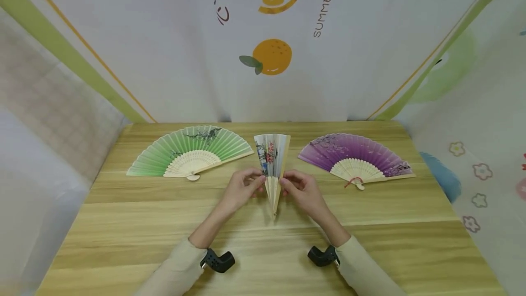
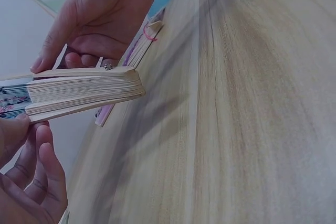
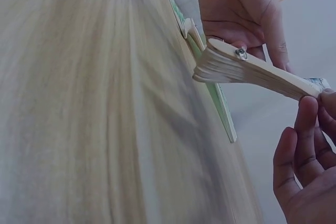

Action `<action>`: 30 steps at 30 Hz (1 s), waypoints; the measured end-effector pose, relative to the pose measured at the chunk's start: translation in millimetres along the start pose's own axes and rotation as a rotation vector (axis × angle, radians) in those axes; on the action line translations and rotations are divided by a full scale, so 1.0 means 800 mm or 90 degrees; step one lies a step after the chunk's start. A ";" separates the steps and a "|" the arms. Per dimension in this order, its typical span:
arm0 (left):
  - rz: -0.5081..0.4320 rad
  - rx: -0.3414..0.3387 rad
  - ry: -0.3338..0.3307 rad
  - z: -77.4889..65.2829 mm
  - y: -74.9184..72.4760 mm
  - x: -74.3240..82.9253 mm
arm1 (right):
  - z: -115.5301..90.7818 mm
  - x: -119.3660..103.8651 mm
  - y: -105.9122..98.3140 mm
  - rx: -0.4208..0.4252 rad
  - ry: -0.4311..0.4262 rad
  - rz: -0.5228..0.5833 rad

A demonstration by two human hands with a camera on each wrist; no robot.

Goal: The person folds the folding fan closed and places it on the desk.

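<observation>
A partly spread folding fan (image 1: 273,163) with a pale leaf, dark and red painted patterns and light wooden ribs is held above the middle of the table, its pivot end toward me. My left hand (image 1: 245,187) pinches its left outer rib between thumb and fingers. On the opposite side, my right hand (image 1: 303,192) pinches the right outer rib the same way. Both wrist views show the stacked ribs (image 2: 84,90) and a small metal pivot (image 3: 241,54), with the fan raised off the wood.
A green folding fan (image 1: 197,150) lies spread on the table (image 1: 263,259) at the left. At the right lies a spread purple folding fan (image 1: 357,156) with a red cord. Behind the table hangs a white curtain (image 1: 172,49) printed with oranges.
</observation>
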State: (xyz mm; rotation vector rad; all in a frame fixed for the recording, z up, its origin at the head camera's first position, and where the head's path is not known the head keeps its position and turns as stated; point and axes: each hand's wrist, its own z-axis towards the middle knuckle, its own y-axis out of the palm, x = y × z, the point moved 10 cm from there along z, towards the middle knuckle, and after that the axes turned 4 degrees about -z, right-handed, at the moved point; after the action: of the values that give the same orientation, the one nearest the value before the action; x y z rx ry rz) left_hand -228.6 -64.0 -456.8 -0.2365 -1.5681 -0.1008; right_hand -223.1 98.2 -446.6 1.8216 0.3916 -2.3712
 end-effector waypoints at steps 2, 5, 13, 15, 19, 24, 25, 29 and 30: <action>-0.002 0.000 0.001 0.000 0.001 0.000 | -0.001 0.000 -0.001 -0.003 -0.003 -0.001; -0.003 -0.001 0.000 0.000 0.002 0.000 | -0.001 0.001 0.000 -0.007 -0.007 0.000; -0.003 0.005 0.009 0.000 0.002 0.001 | -0.001 0.002 0.003 -0.001 -0.003 -0.003; 0.000 0.008 0.010 -0.001 0.003 0.001 | -0.001 0.002 0.004 0.000 -0.004 0.000; 0.004 0.004 0.006 -0.002 0.006 0.000 | -0.001 0.000 0.011 -0.010 -0.015 0.002; 0.000 0.006 0.009 -0.001 0.007 0.000 | 0.000 -0.002 0.016 -0.011 -0.013 -0.006; -0.002 0.008 0.008 -0.001 0.006 0.000 | 0.001 -0.002 0.016 -0.008 -0.012 -0.008; -0.001 0.010 0.015 -0.001 0.005 0.001 | 0.002 -0.002 0.016 -0.001 -0.016 -0.009; 0.000 0.010 0.016 -0.001 0.005 0.002 | 0.002 -0.002 0.016 0.000 -0.019 -0.009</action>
State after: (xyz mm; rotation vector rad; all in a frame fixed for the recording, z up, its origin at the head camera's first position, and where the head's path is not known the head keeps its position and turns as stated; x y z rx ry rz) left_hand -227.1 -60.0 -455.8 -0.2219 -1.5438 -0.0909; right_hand -220.8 85.3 -446.0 1.7870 0.4028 -2.4053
